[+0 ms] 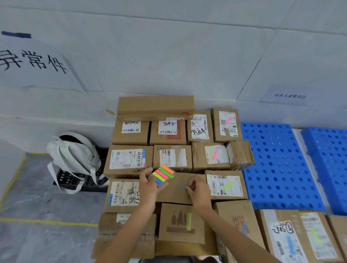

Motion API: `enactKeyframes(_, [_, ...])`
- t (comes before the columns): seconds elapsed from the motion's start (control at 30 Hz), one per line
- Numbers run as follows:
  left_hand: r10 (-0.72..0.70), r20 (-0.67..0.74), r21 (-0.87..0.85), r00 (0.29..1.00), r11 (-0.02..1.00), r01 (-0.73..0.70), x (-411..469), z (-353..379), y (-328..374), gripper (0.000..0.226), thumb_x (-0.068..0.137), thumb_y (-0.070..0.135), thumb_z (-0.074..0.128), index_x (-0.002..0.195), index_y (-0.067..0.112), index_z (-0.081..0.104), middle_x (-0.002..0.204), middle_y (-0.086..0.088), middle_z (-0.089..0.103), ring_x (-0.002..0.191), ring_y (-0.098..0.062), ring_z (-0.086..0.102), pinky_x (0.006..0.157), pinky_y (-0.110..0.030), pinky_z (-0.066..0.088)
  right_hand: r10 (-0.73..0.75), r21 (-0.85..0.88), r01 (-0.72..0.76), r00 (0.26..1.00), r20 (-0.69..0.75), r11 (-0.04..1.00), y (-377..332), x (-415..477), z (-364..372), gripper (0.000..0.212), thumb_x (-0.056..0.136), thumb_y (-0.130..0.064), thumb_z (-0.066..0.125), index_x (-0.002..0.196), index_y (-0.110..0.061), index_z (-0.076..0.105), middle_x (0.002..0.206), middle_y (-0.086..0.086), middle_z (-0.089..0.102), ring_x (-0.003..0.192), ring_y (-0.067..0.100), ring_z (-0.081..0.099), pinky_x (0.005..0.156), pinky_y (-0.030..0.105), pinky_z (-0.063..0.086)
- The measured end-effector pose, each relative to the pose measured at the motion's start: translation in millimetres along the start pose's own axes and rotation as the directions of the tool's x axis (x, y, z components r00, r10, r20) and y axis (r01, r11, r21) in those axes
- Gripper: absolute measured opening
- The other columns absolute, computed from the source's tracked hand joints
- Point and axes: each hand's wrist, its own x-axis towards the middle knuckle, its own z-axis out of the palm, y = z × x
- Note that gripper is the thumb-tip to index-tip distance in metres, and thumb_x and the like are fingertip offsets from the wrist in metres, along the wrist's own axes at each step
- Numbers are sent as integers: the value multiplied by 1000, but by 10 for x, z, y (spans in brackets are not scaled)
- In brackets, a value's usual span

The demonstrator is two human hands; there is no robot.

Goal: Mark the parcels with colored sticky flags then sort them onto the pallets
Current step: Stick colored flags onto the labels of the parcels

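The pad of sticky flags (162,174), with orange, pink, green, yellow and blue strips, is pinched in the left hand (149,183), thumb on top and fingers curled beneath, and is held tilted above the middle of the parcel stack. Just beside it the right hand (197,192) presses down on a plain brown parcel (176,189), fingertips closed on a small blue flag (183,187) lying against the cardboard. Both forearms reach in from the bottom edge, the left rising steeply, the right angling in from the lower right.

Around that parcel the boxes sit tight, edge to edge. To its right, a labelled parcel (226,186) carries a green flag; nearer the person, a box printed with bottles (181,223) has a yellow-green one. Toward the wall, two parcels bear pink flags.

To the right of the stack's far end lie two blue pallets (280,166), perforated and bare on top, side by side. Left of the stack, a white bag (74,155) rests on a black crate (77,180), with open grey floor and yellow tape lines beyond.
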Motion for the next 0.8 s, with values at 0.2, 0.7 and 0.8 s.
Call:
enactKeyframes(0.2, [-20,5,-27,1000,999,20,-25,75,-38,23,99,6,39,120,15,45,121,-19,53,97,-26,63,56,-22,58,-11,-122,15,999,32,992,18,101,-41,27,81,-31,69,83,-16,47,81,-3,55,74,13,52,58,21,40])
enactKeyframes(0.7, [63,19,-74,998,995,-61,-146,232,50,20,99,5,39,115,15,46,100,-5,55,86,-16,64,57,-23,58,-157,-211,188,976,153,959,161,263,-248,13,87,-13,57,90,-17,45,94,2,58,83,18,55,69,32,47])
enactKeyframes(0.8, [71,94,-29,993,997,-69,-195,303,9,22,99,7,39,119,12,47,107,-10,55,91,-20,64,59,-26,59,-215,-194,230,972,97,954,239,257,-403,12,87,-9,54,92,-18,48,92,0,59,82,17,55,67,32,48])
